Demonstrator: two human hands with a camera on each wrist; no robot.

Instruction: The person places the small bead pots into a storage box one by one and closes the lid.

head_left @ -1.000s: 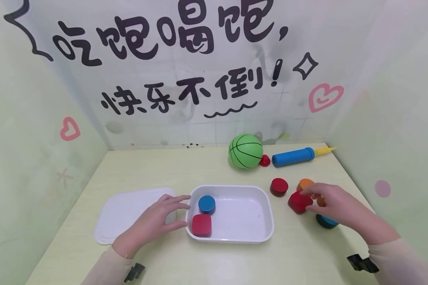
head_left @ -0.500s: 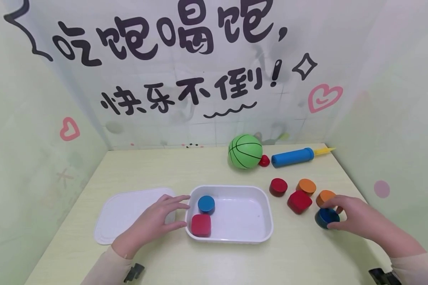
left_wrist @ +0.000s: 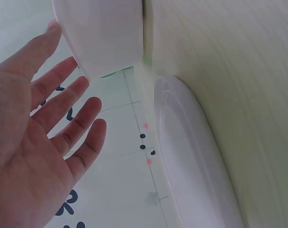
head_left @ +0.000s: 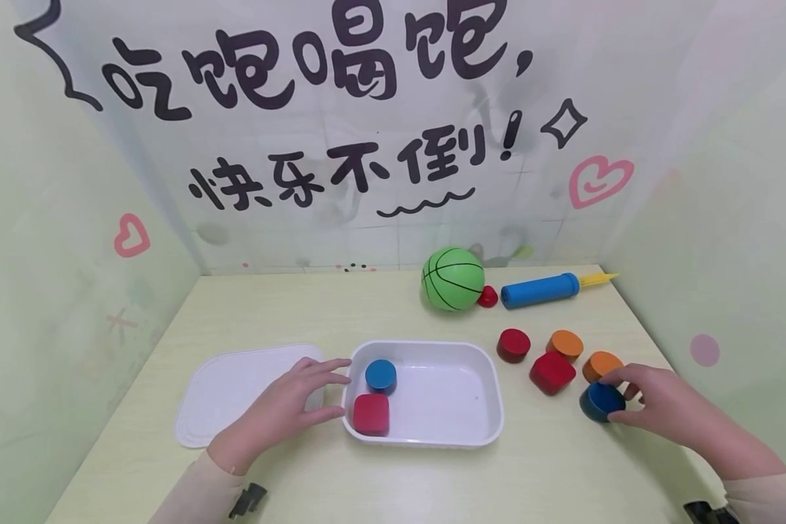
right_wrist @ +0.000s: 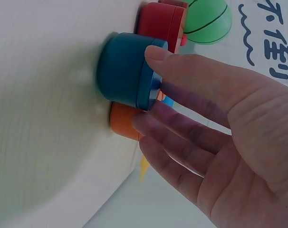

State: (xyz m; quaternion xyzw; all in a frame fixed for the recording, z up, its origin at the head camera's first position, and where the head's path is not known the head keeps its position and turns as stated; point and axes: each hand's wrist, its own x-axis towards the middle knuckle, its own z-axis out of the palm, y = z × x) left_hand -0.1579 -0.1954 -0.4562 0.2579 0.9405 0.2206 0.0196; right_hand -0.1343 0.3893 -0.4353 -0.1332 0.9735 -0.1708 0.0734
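Head view: the right hand [head_left: 658, 404] had shifted from beside the red block [head_left: 553, 373] to the blue tin [head_left: 599, 404], right of the white tray [head_left: 448, 400]. That tin was judged the piece now being worked; it was not yet in the tray.

Left wrist view: the left hand [left_wrist: 37, 130] held nothing, its fingers extended at the tray's end.

Right wrist view: thumb and index finger appeared to pinch the tin, seemingly standing on the table [right_wrist: 39, 156].

The dark-blue, round, lidded tin [head_left: 600, 404] stood upright at three o'clock from the white, round-cornered tray [head_left: 442, 400], which lay flat, open side up.
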